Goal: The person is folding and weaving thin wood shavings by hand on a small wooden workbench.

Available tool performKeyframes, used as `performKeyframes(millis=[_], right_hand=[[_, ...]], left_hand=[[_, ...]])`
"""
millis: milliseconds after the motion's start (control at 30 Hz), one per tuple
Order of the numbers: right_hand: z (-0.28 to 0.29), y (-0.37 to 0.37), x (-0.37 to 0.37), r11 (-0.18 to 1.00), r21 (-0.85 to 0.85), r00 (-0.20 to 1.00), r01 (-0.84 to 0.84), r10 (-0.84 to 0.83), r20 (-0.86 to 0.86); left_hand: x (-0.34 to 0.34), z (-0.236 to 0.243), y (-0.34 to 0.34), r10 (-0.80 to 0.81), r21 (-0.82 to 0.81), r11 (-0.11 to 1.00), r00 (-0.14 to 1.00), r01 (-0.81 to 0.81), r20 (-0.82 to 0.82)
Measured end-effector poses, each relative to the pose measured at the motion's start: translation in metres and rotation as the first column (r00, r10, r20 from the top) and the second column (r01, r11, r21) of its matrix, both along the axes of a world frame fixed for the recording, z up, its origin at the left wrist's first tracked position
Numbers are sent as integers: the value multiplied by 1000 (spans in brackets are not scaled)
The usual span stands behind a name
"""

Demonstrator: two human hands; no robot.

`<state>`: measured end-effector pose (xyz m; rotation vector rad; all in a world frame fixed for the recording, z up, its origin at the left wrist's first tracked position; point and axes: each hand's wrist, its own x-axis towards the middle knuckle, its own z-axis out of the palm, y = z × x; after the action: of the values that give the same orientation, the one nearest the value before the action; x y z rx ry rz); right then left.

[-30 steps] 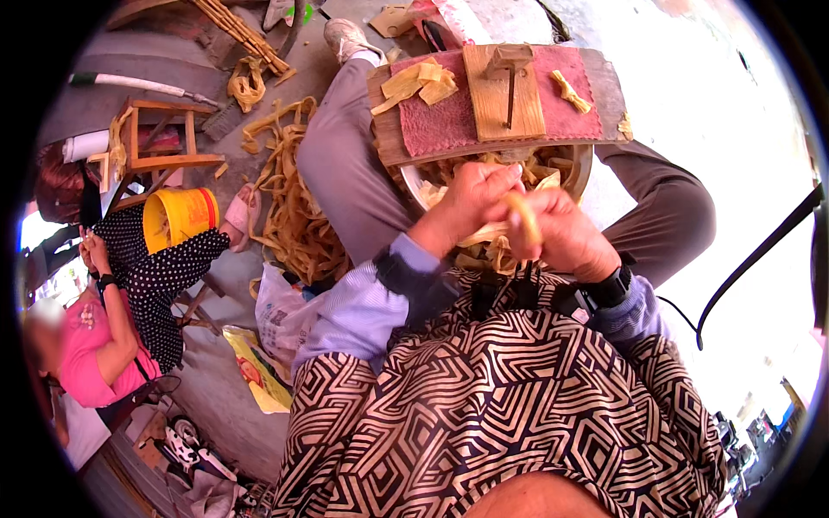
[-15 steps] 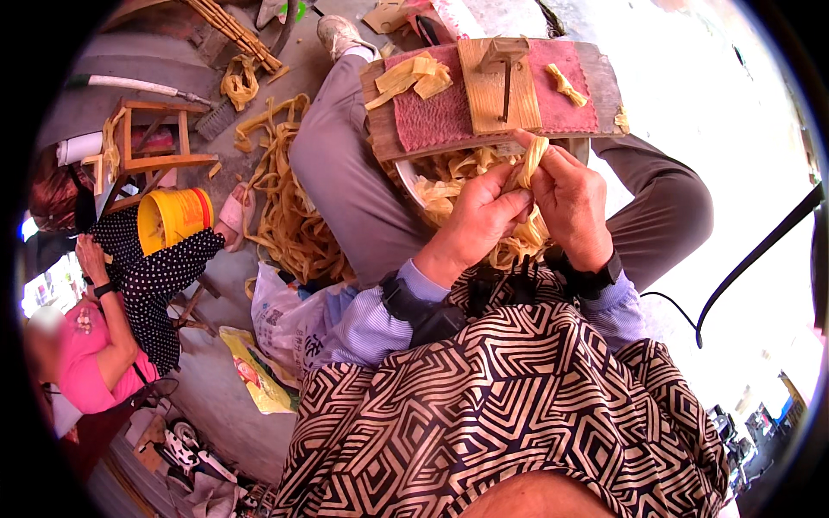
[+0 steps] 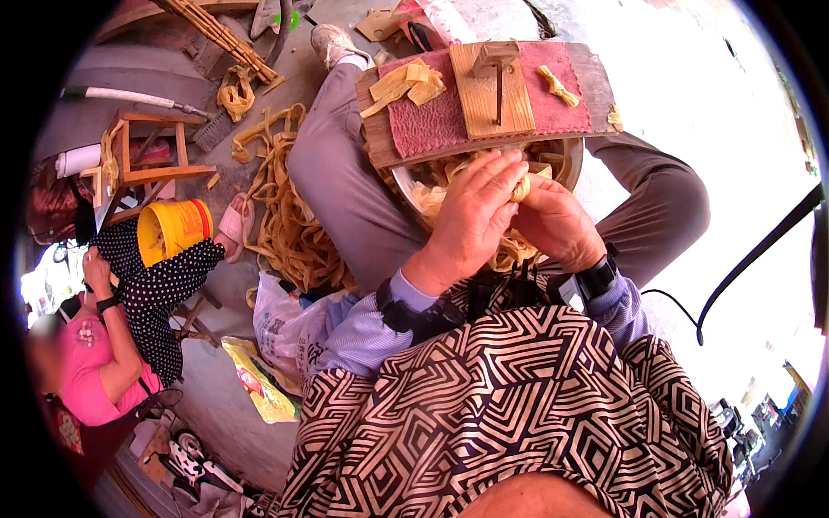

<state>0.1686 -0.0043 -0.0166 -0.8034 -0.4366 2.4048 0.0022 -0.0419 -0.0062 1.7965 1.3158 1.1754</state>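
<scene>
In front of my body, both hands meet over the bowl. A twisted pale yellow strip (image 3: 521,188), soft and flat, shows between them. My left hand (image 3: 471,220) has its fingers pressed together along the strip and hides most of it. My right hand (image 3: 557,223) is closed on the strip from the other side, thumb toward the left fingers. Beneath them a metal bowl (image 3: 573,164) holds many loose yellow strips. Just beyond is a wooden board (image 3: 600,95) across my knees, with red cloth, a small block with an upright rod (image 3: 498,95), folded strips (image 3: 406,85) and one knotted strip (image 3: 558,86).
Left of my leg lies a heap of long yellow strips (image 3: 298,216). Farther left are a wooden stool (image 3: 155,177), a broom (image 3: 142,97) and a seated person (image 3: 108,354) with a yellow bucket (image 3: 177,229). Plastic bags (image 3: 281,324) lie by my left side.
The upright loop of strip has dropped down between my hands. My left hand has straightened its fingers and moved up over it, while my right hand has tilted lower.
</scene>
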Motion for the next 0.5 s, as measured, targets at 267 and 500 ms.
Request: performKeyframes(millis=[267,500], right_hand=[[20,3,-19,468,830,606,-304,-577,547],[10,14,-6,478,875,589,-75,-687,426]], left_hand=[[4,28,14,62,-435,899,998,-60,-10],[10,20,-24,116,-572,797,880,194,461]])
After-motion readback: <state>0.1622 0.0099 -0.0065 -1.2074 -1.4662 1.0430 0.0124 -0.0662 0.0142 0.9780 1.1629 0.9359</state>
